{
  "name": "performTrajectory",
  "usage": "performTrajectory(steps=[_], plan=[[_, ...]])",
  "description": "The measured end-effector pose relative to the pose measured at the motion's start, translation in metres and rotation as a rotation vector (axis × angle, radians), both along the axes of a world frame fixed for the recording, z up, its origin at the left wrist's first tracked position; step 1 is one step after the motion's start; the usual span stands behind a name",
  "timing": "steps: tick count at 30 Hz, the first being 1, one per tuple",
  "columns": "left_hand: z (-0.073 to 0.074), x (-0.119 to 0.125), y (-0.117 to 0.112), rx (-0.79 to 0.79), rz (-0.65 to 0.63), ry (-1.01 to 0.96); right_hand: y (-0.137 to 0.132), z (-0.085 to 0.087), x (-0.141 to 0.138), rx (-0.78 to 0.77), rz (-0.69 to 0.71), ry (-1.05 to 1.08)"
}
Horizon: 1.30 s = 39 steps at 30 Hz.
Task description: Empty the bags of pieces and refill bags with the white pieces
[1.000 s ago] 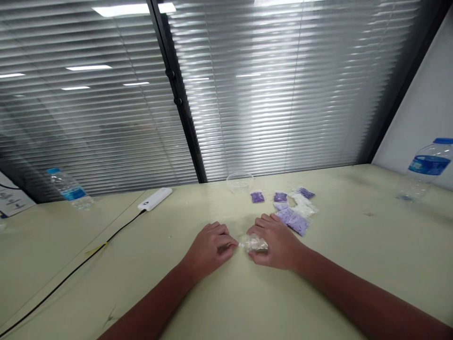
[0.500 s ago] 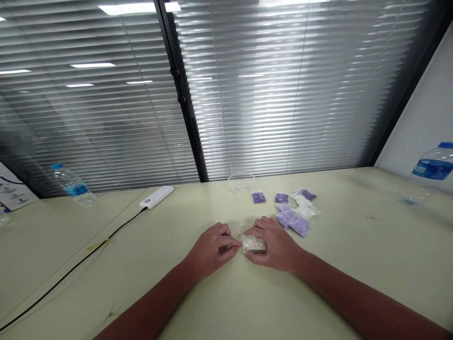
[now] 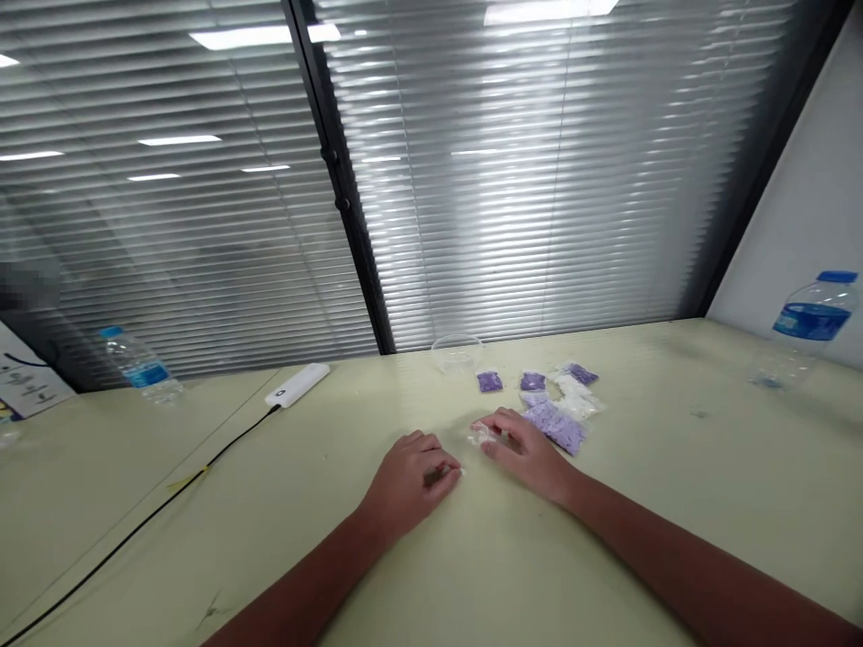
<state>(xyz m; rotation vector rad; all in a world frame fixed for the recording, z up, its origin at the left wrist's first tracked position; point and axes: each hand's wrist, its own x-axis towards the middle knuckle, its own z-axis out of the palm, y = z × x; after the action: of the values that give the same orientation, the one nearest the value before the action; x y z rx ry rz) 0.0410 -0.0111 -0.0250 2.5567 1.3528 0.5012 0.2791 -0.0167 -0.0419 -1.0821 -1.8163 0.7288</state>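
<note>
My left hand [image 3: 413, 481] rests on the table with thumb and forefinger pinched together. A tiny pale bit shows at the fingertips, too small to name. My right hand [image 3: 526, 449] is beside it, its thumb and fingers curled round a small clear plastic bag [image 3: 480, 435], which is blurred and partly hidden by the hand. Just behind the right hand lie small bags of light purple pieces [image 3: 556, 426]. Farther back are darker purple bags [image 3: 490, 382] and a cluster of whitish bags [image 3: 578, 398].
A clear round plastic tub [image 3: 457, 356] stands near the blinds [image 3: 505, 225]. On the left are a white power bank [image 3: 298, 385] with a black cable [image 3: 145, 509] and a water bottle [image 3: 143, 367]. Another bottle [image 3: 805, 328] stands at the right by the wall.
My right hand has moved slightly up and away from the left, carrying the clear bag off the left fingertips. The left hand stays nearly in place, still pinched. The view has tilted slightly.
</note>
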Motion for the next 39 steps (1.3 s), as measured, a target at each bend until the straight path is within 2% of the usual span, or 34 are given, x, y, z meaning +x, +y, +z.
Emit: performTrajectory(steps=[6, 9, 15, 22, 26, 28, 31, 39], plan=[[0.012, 0.018, -0.006, -0.027, 0.147, 0.043, -0.001, 0.004, -0.003, 0.036, -0.002, 0.0], [0.015, 0.022, -0.007, -0.009, 0.155, 0.104, -0.001, 0.004, -0.003, 0.059, -0.005, 0.005], [0.01, 0.016, -0.002, 0.105, -0.003, 0.11, 0.001, 0.001, -0.004, 0.09, -0.016, 0.022], [0.013, 0.004, 0.008, -0.072, 0.036, -0.079, 0.001, -0.002, -0.004, 0.107, -0.008, -0.003], [0.016, 0.0, 0.012, -0.066, -0.107, -0.003, 0.001, 0.0, -0.004, 0.092, -0.002, -0.006], [0.017, -0.002, 0.014, -0.026, -0.17, 0.081, 0.0, 0.002, -0.004, 0.079, -0.002, -0.006], [0.016, -0.006, 0.018, 0.075, -0.197, 0.174, 0.0, 0.003, -0.004, 0.07, -0.011, -0.001], [0.017, -0.011, 0.023, 0.3, -0.29, 0.282, -0.002, 0.004, -0.004, 0.081, -0.002, -0.023]])
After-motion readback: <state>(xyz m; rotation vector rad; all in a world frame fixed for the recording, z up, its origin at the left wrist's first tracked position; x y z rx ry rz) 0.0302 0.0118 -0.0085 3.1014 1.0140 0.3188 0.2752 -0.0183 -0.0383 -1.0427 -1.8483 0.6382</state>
